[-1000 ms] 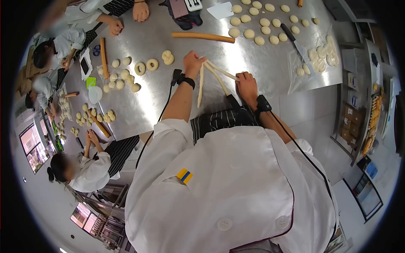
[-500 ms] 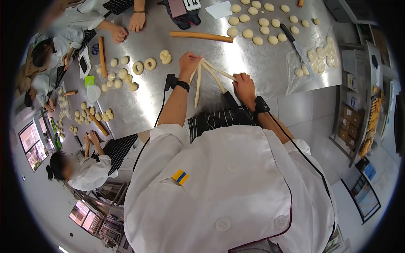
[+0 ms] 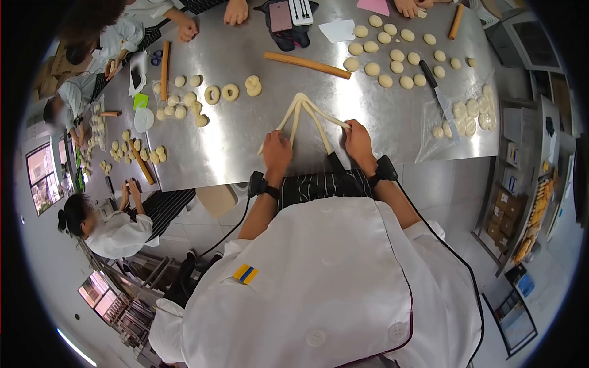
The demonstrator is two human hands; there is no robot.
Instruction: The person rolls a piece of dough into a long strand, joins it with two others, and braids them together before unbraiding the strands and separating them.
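Several dough strands [image 3: 318, 127] fan out toward me from a joined tip on the steel table [image 3: 239, 150]. My right hand [image 3: 359, 141] pinches the end of the outermost right strand. Over on the left, my left hand [image 3: 278, 150] is closed on the strands there, its fingers covering part of the outer left one, whose tip shows beside the hand. Between my hands, one inner strand runs down to a black object [image 3: 336, 163] at the table edge. Both wrists wear black straps with cabled devices.
A rolling pin [image 3: 307, 65] lies beyond the strands. Dough balls [image 3: 397, 66] spread at the upper right, near a knife [image 3: 437, 95] and bagged dough [image 3: 472, 116]. Dough rings [image 3: 230, 92] and a knotted piece [image 3: 253, 86] sit left. Other people work around the table.
My left hand has come down from the joined tip to the left strands. The left strands are now spread wider, and my right hand still holds its strand end. The view has shifted slightly.
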